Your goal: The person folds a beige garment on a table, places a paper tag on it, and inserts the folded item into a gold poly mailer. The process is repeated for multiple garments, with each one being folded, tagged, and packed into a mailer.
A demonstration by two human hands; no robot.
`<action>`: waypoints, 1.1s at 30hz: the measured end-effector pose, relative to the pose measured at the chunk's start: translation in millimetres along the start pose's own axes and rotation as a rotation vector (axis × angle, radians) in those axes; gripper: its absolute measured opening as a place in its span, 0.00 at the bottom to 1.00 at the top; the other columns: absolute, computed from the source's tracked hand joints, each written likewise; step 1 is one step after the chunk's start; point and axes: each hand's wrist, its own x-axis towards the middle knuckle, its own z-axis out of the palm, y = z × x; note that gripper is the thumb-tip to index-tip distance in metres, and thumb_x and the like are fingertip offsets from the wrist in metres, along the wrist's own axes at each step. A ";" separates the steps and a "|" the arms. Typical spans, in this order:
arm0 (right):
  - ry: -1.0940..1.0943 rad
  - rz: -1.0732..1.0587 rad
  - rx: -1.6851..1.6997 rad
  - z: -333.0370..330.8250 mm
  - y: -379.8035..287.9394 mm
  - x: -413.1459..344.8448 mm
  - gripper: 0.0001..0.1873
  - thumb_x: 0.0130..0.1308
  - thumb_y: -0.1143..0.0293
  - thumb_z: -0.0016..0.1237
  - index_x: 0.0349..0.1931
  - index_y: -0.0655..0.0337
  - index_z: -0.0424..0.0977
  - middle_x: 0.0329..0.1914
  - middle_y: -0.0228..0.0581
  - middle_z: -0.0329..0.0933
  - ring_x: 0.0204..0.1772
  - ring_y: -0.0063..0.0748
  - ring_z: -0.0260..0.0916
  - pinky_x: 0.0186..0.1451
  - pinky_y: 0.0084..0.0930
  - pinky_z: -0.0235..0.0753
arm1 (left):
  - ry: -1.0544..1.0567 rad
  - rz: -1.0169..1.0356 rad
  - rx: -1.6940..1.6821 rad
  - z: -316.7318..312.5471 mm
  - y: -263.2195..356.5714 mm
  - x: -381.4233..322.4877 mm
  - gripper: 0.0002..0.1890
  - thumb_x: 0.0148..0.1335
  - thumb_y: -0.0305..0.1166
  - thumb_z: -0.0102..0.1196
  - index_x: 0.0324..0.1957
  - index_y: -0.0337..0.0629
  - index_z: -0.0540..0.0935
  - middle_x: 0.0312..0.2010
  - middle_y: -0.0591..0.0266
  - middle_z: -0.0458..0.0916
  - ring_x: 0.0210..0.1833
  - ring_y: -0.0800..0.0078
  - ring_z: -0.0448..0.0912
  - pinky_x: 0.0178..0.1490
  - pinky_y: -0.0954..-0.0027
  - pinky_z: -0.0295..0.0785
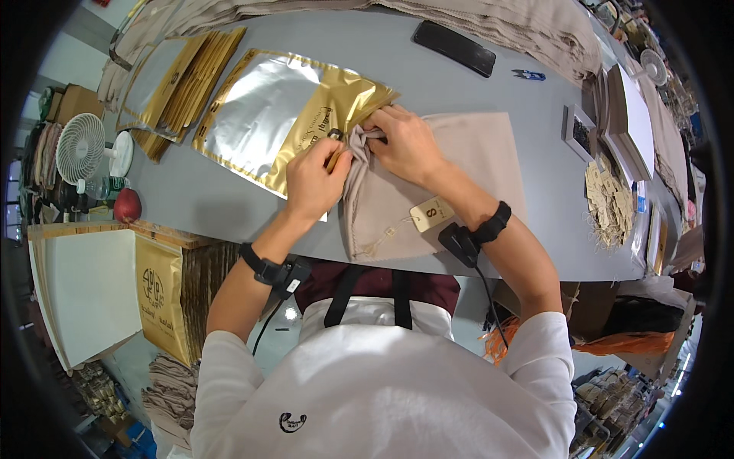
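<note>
A folded beige cloth (470,143) lies on the grey table before me, its left end gathered into creases at the mouth of a gold-and-clear plastic bag (258,109). My right hand (404,143) grips the bunched cloth near its upper corner, close to the bag's edge. Between the thumb and fingers of my left hand (318,178) is the gold edge of the bag; the fingers hide how much cloth lies inside it. A cream hang tag (431,214) bearing writing rests on the cloth with its cord, below my right wrist.
Gold-edged bags (189,86) are stacked at the left. Farther back lie a black phone (454,48), blue thread snips (528,74) and layered beige cloth (516,28). To the right are a small box (580,133), hang tags (608,201) and white boards (631,120). A fan (81,148) stands left.
</note>
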 end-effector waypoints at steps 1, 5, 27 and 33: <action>-0.008 0.004 -0.069 1.7 -1.2 1.5 0.11 0.61 0.69 0.63 0.39 0.64 0.79 0.41 0.45 0.81 0.47 0.51 0.79 0.48 0.41 0.79 | 0.116 0.089 -0.064 -0.4 1.8 -6.7 0.10 0.61 0.27 0.68 0.44 0.35 0.87 0.25 0.58 0.82 0.22 0.66 0.76 0.30 0.67 0.72; 0.062 -0.038 -0.316 2.7 -7.4 -1.3 0.12 0.61 0.66 0.63 0.38 0.64 0.80 0.41 0.44 0.82 0.48 0.48 0.80 0.50 0.40 0.79 | 0.198 0.208 0.039 -10.8 4.8 -19.9 0.08 0.59 0.27 0.71 0.41 0.41 0.88 0.29 0.61 0.83 0.26 0.64 0.80 0.30 0.66 0.75; -0.258 -0.176 0.065 29.6 -19.0 -1.7 0.26 0.59 0.51 0.61 0.51 0.62 0.82 0.46 0.55 0.83 0.57 0.59 0.76 0.68 0.53 0.67 | 0.262 0.121 0.111 -32.4 -13.3 -57.8 0.10 0.55 0.27 0.75 0.37 0.42 0.86 0.27 0.63 0.82 0.25 0.67 0.80 0.29 0.66 0.77; -0.223 -0.096 0.156 27.4 -16.0 0.4 0.26 0.53 0.52 0.66 0.51 0.56 0.81 0.50 0.49 0.82 0.53 0.55 0.79 0.59 0.50 0.76 | 0.287 0.402 0.247 -32.7 -9.1 -71.1 0.08 0.54 0.25 0.75 0.33 0.39 0.86 0.26 0.61 0.83 0.25 0.65 0.80 0.29 0.67 0.76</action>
